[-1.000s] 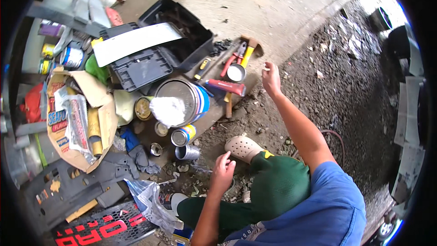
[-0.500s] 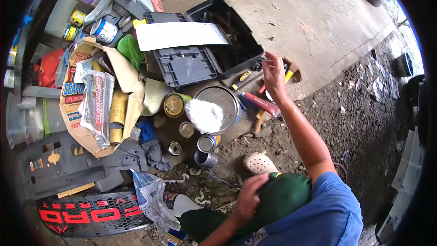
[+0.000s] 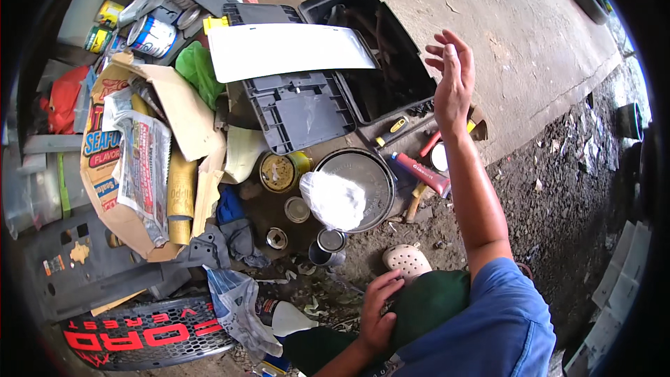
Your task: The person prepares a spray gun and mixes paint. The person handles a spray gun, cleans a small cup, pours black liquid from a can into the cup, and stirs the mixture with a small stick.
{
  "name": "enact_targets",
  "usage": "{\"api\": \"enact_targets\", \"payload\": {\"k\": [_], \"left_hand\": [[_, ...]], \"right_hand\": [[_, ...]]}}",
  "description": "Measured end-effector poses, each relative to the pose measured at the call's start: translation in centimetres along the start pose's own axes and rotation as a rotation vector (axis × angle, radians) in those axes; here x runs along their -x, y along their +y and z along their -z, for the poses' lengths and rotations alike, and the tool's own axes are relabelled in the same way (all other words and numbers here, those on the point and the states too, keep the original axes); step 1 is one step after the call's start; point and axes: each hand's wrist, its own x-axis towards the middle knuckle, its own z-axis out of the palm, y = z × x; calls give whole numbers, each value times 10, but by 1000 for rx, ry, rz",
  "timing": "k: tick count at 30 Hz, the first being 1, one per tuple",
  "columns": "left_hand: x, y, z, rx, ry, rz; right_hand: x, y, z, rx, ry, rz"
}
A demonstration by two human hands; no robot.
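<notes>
Toolbox: black and open, beyond the knees on the ground, with its lid folded back to the left.
Right hand: raised at the toolbox's right side, fingers loosely bent and a little apart, nothing visible between them; whether they touch anything cannot be told.
Good reach: best kept high enough, I judge, for the wrist and forearm to pass over the loose tools without brushing them, with the fingers relaxed until they are over a clear spot.
White strip: lies across the lid and part of the toolbox; it looks easily knocked, so better to come in from the right.
Left hand: rests on the green-trousered knee, fingers slightly parted and holding nothing seen; a steady brace there would help balance in the crouch.
Loose tools: a yellow-and-black handle lies just beside the toolbox, a red tube nearer the person.
Large tin: stands left of the tube, with a white bundle over part of its top; cloth or plastic, I cannot tell.
Behind the forearm: a hammer-like head is partly covered.
Toolbox inside: too dark to sort out, and the strip masks some of it.
Rim: things at the far left are warped and cut off.
</notes>
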Motion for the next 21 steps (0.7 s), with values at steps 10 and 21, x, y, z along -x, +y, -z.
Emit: {"api": "enact_targets", "payload": {"k": [10,21], "left_hand": [[-19,-1,4,-36,-6,-2],[-68,-19,33,-597,114,-292]], "right_hand": [[-4,-26,6,-124,3,72],[-30,-96,96,-309,206,336]]}}
